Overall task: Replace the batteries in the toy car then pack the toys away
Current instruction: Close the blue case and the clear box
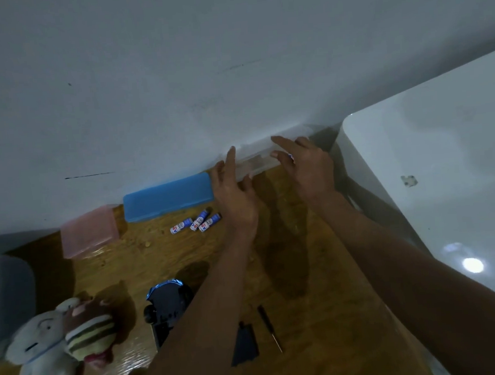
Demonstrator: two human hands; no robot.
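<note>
A clear plastic box (263,160) lies against the wall at the back of the wooden table (290,272). My left hand (233,197) grips its left end, thumb in front and fingers up its side. My right hand (306,165) rests on its right end with the forefinger stretched over the lid, and a small blue and red battery (291,156) is tucked in its fingers. Several more batteries (196,222) lie loose left of my left hand. The dark toy car (168,307) lies upside down near the front, partly behind my left forearm. Its black battery cover (245,345) and a small screwdriver (269,327) lie between my arms.
A blue box (168,197) and a pink box (89,230) stand along the wall at the left. Two plush toys, one pale (43,345) and one brown striped (88,330), lie at the front left. A white glossy appliance (444,173) borders the table on the right.
</note>
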